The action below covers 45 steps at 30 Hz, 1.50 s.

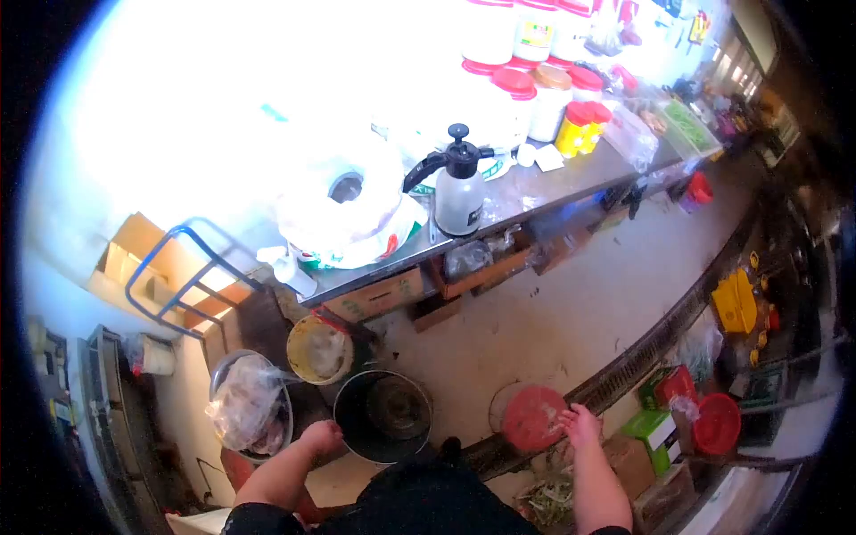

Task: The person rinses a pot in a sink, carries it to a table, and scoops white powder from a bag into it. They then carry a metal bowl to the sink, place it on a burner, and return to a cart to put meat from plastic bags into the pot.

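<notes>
1. The left hand is curling into a fist at the near-left rim of the metal bucket. It appears to be gripping the rim, probably to steady it on the floor.
2. The right hand is lying open with fingers spread. Its fingertips are touching the edge of the red lid, which is sitting flat on the floor just right of the bucket.
3. A yellow tub and a bowl lined with a plastic bag are crowding the bucket's far-left side, seemingly kept within arm's reach.
4. A spray bottle is standing upright near the front edge of the bench, beside a big roll of plastic.
5. Red-capped jars and yellow pots are lining the bench's back edge. Their labels are showing only as blurs, so no writing can be read.
</notes>
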Tool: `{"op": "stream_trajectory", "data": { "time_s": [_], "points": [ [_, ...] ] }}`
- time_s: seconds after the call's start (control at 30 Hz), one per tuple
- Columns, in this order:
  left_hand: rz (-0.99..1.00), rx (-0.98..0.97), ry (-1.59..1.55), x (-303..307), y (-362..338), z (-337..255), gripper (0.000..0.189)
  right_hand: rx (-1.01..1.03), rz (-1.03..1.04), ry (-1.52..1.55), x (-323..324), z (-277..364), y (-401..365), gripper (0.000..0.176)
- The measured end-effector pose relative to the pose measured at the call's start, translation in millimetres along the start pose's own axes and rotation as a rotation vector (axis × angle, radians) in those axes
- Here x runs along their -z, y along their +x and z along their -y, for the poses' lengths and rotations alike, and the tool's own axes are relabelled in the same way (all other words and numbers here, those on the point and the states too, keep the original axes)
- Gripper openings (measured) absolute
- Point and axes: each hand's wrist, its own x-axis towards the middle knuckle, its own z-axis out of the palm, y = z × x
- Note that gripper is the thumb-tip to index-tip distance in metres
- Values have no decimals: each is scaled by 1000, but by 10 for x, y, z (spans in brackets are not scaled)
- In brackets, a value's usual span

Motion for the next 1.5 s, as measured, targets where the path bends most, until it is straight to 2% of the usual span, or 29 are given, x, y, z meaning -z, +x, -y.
{"op": "stream_trajectory", "data": {
  "time_s": [0.07,0.17,0.2,0.23,0.3,0.33,0.37,0.43,0.5,0.57,0.67,0.7,0.8,0.87,0.93,0.97,1.03,1.07,1.1,1.13,1.17,1.23,1.33,1.37,1.4,1.43,1.47,1.5],
  "points": [
    [-159,86,-108,-12,103,-112,26,25,42,-71,-304,227,223,22],
    [-149,122,-133,-24,300,-261,24,-55,161,-122,-674,470,384,21],
    [-61,45,8,45,393,-384,20,-46,235,-169,-822,644,340,21],
    [-66,53,-9,39,507,-456,20,-45,305,-215,-912,792,281,21],
    [17,-371,458,46,837,-558,18,-42,301,-257,-965,1080,292,20],
    [3,-364,448,85,989,-687,18,-5,257,-413,-861,1214,365,19],
    [3,-330,423,142,1161,-879,17,42,216,-568,-778,1362,493,19],
    [-34,-328,374,213,1274,-1318,18,127,167,-623,-403,1534,890,20],
    [-103,-348,367,595,1311,-1837,20,88,165,-644,-290,1802,921,21],
    [-121,-144,-152,953,1222,-2363,27,69,170,-652,-435,2045,1103,22],
    [-200,-151,-319,1145,1317,-2666,33,46,314,-803,-843,2336,1343,30],
    [-218,-137,-329,1205,1305,-2715,33,51,336,-815,-1193,2440,1285,30],
    [-291,-35,-459,1203,1284,-2799,32,283,612,-1084,-2295,2721,944,33],
    [-297,176,-421,862,1354,-2558,34,372,852,-1212,-2995,2921,651,35],
    [-201,287,-344,666,1175,-2499,33,466,1144,-1288,-3608,3044,279,37],
    [-203,304,-358,296,1196,-2271,33,535,1289,-1326,-3883,3107,50,38],
    [-237,75,-123,-476,1356,-1840,28,781,1582,-1358,-4427,3219,-407,39],
    [-242,88,-146,-416,1196,-1998,28,836,1663,-1398,-4690,3288,-689,38],
    [-321,374,-441,-238,891,-2281,28,887,1747,-1439,-4961,3301,-919,38],
    [-385,664,-737,-159,677,-2479,28,1108,1802,-1347,-5222,3212,-1045,38],
    [-376,679,-765,-495,732,-2353,28,1323,1845,-1237,-5461,3093,-1151,38],
    [-306,449,-526,-1302,1031,-1967,33,1435,1762,-1252,-6004,2805,-1314,39],
    [-195,446,-549,-1843,1350,-1784,32,1454,1522,-1615,-6826,2152,-1319,41],
    [-186,443,-553,-1702,1237,-1840,32,1464,1425,-1782,-7066,1908,-1250,42],
    [-227,508,-689,-1373,1061,-2022,33,1454,1418,-1792,-7260,1749,-1252,42],
    [-269,572,-823,-1091,908,-2096,33,1550,1381,-2176,-7441,1622,-1274,39],
    [-277,488,-806,-1420,1129,-1859,34,1617,1300,-2573,-7570,1495,-1260,37],
    [-272,480,-801,-1469,1134,-1771,34,1608,1288,-2578,-7678,1377,-1170,37]
  ]
}}
